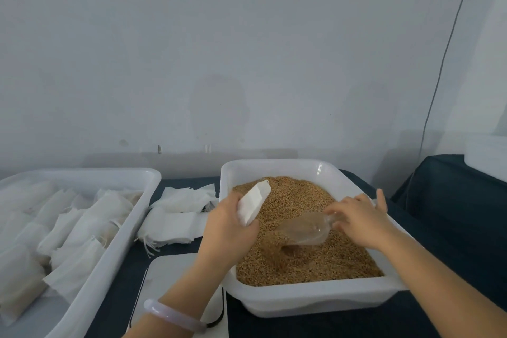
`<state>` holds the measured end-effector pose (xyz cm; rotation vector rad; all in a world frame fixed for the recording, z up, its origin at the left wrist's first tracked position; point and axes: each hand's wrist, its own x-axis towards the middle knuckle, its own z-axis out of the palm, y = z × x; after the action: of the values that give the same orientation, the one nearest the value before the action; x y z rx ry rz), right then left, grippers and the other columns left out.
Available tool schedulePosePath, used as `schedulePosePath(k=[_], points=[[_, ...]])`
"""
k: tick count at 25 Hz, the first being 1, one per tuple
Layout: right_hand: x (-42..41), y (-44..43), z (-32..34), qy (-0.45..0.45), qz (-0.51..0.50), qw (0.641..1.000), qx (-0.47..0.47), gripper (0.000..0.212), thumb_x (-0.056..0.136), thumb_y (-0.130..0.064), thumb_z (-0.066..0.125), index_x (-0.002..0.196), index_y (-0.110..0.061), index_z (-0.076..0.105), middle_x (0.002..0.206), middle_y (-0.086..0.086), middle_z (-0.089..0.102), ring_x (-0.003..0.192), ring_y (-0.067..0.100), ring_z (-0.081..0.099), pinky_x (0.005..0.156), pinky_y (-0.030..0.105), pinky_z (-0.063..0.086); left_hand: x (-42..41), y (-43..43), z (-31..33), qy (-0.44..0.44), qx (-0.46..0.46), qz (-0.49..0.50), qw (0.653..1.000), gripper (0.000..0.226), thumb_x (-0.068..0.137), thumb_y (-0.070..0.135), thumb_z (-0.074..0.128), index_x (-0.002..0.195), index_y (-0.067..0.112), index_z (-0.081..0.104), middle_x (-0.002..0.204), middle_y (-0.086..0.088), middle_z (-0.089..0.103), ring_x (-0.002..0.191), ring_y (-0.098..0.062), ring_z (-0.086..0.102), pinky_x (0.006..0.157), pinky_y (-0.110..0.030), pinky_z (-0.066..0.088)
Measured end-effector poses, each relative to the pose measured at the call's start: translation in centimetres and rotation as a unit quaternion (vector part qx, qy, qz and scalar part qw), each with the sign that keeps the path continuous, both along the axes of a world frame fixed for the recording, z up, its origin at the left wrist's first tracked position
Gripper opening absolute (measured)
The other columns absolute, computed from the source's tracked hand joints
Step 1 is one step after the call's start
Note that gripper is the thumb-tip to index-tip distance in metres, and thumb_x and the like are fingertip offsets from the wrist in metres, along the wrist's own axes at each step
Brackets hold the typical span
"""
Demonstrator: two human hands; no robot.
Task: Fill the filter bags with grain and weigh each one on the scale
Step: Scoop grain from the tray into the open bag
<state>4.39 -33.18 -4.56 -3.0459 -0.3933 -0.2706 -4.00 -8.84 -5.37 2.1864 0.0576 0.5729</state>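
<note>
- My right hand (359,217) pinches the scoop (304,230); I push it deep in the grain (301,266), then lift it level.
- My left hand (227,225) grips the filter bag (253,204); I keep it close.

Hemmed in by the raised walls of the grain tray (274,167), open only from above; crowded on the left by loose filter bags (178,217), the scale (167,274) and the bag tray (118,247); free over bare dark cloth (439,228) to the right

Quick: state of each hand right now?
Left hand: closed, gripping a white filter bag.
Right hand: closed, holding the clear scoop, its tip in the grain.
</note>
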Motion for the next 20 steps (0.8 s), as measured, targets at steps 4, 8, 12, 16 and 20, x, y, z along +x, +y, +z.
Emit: schedulePosePath(k=[4,8,12,16,20], points=[[-0.3,-1.4,0.6,0.040,0.016,0.995,0.087,0.026,0.091,-0.039,0.055,0.114,-0.053,0.054,0.122,-0.019,0.057,0.131,0.016,0.036,0.113,0.051,-0.010,0.2,0.0,-0.1,-0.050,0.031,0.033,0.998,0.019,0.078,0.005,0.057,0.090,0.018,0.048,0.086,0.004,0.048,0.076,-0.013,0.047,0.056,-0.014,0.031],[-1.4,-2.4,2.1,0.056,0.059,0.985,0.154,0.026,0.091,-0.034,0.058,0.107,-0.054,0.051,0.118,-0.025,0.056,0.121,0.009,0.048,0.115,0.049,0.010,0.5,0.0,-0.5,-0.030,0.064,0.042,0.997,0.021,0.077,0.001,0.053,0.088,0.016,0.044,0.085,0.003,0.043,0.078,-0.017,0.045,0.055,-0.016,0.028],[-2.2,-2.8,5.0,0.064,0.104,0.958,0.259,0.026,0.091,-0.026,0.060,0.105,-0.048,0.058,0.113,-0.025,0.058,0.119,0.008,0.050,0.109,0.040,0.032,0.6,0.1,-0.4,-0.006,0.054,0.054,0.997,0.018,0.078,0.004,0.054,0.090,0.014,0.044,0.085,0.000,0.046,0.077,-0.015,0.045,0.054,-0.018,0.028],[-2.7,-1.9,7.5,0.064,0.127,0.956,0.258,0.026,0.090,-0.026,0.061,0.103,-0.049,0.059,0.114,-0.024,0.057,0.119,0.007,0.048,0.106,0.034,0.031,0.5,0.1,-0.4,-0.009,0.040,0.052,0.998,0.020,0.082,0.011,0.059,0.095,0.017,0.045,0.089,0.001,0.049,0.081,-0.015,0.048,0.056,-0.016,0.030],[-3.2,-0.8,8.8,0.040,0.132,0.973,0.183,0.026,0.088,-0.030,0.062,0.098,-0.053,0.055,0.113,-0.021,0.061,0.118,0.008,0.050,0.113,0.043,0.024,0.4,0.1,-0.5,-0.018,0.029,0.051,0.998,0.021,0.082,0.013,0.062,0.093,0.019,0.045,0.089,0.002,0.051,0.081,-0.012,0.049,0.057,-0.015,0.032]])
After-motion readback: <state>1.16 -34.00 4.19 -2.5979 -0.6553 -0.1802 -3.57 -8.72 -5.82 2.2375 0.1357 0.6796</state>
